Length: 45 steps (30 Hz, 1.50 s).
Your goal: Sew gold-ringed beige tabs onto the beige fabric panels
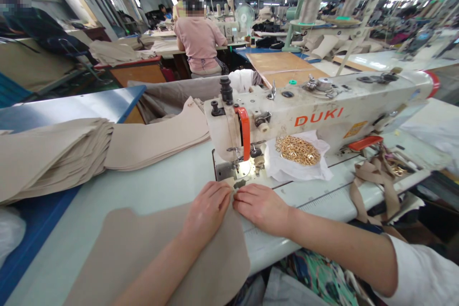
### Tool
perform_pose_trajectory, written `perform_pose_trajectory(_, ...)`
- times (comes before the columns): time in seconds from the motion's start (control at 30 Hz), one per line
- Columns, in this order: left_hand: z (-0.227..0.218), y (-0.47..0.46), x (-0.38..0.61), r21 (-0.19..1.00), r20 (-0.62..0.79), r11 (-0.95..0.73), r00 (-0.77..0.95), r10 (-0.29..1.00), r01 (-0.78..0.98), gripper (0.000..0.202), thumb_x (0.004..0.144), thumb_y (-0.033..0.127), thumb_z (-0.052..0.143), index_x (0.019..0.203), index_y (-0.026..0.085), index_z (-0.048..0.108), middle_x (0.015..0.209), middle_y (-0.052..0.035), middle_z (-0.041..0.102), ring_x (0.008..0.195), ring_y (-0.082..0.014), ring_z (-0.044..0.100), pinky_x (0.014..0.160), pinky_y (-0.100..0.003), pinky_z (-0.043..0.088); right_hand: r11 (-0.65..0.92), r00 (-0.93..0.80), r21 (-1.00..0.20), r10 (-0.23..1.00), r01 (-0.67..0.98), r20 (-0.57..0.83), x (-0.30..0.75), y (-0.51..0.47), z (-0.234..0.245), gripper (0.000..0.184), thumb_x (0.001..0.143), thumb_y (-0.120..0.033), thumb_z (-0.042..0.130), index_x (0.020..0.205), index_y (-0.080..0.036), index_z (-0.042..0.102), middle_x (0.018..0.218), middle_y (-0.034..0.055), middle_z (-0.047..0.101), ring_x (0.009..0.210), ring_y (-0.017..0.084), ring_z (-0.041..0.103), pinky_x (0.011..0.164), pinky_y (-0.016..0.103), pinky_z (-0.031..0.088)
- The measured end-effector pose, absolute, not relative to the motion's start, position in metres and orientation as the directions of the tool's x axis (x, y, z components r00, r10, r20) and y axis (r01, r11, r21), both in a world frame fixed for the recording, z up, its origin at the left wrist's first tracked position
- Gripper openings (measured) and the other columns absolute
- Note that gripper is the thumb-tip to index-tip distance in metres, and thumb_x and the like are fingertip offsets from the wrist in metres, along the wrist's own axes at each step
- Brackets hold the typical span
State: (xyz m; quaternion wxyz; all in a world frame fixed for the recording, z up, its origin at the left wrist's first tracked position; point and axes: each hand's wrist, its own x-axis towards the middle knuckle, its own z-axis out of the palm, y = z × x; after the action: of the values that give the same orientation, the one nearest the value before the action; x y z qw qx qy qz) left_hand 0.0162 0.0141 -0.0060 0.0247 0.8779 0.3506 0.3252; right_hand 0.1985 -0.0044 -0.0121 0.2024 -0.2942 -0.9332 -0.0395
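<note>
A large beige fabric panel lies across the sewing machine table and hangs over its front edge. My left hand is closed, pinching the panel near its upper corner. Closed too, my right hand meets the left at that corner, its fingertips pinched on the fabric; the exact grip is partly hidden. A small beige end of fabric shows just beyond my fingertips. Right in front is the lit needle area of a white DUKI sewing machine. An orange guard covers its needle side.
Stacked beige panels lie left of the machine, with another stack farther left. Gold metal rings sit on white cloth beside the machine's arm. Beige straps hang at right. A person in pink sits ahead.
</note>
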Motion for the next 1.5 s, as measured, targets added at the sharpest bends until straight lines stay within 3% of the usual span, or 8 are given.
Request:
perform_pose_trajectory(0.7,-0.006,0.012,0.015,0.303,0.532,-0.751,0.549,0.644,0.587,0.020,0.091,0.015,0.044,0.088,0.017,0.063,0.085,-0.0058,0.068,0.081,-0.0177,0.062,0.074,-0.034,0.055,0.811,-0.718,-0.047,0.542,0.583,0.436,0.198,-0.004,-0.011,0.015,0.092,-0.016,0.049,0.089,-0.012,0.063,0.100,0.0105,0.063,0.096,0.020,0.055,0.087,0.032,0.047)
perform_pose_trajectory(1.0,-0.008,0.003,0.008,0.285,0.474,-0.728,0.568,0.673,0.623,0.021,0.091,0.016,0.044,0.097,0.013,0.064,0.098,-0.0102,0.068,0.093,-0.0204,0.061,0.084,-0.036,0.054,0.822,-0.765,-0.004,0.531,0.569,0.365,0.196,-0.003,-0.008,0.012,0.090,-0.016,0.051,0.086,-0.012,0.062,0.099,0.0107,0.063,0.094,0.021,0.055,0.087,0.033,0.047)
perform_pose_trajectory(1.5,-0.010,0.043,0.035,0.238,0.527,-0.751,0.568,0.633,0.616,0.026,0.093,0.018,0.040,0.095,0.012,0.065,0.094,-0.0108,0.070,0.090,-0.0207,0.063,0.083,-0.037,0.055,0.786,-0.756,0.046,0.573,0.616,0.316,0.218,0.031,-0.005,0.011,0.091,-0.019,0.052,0.085,-0.014,0.061,0.095,0.0074,0.065,0.089,0.019,0.058,0.078,0.031,0.046)
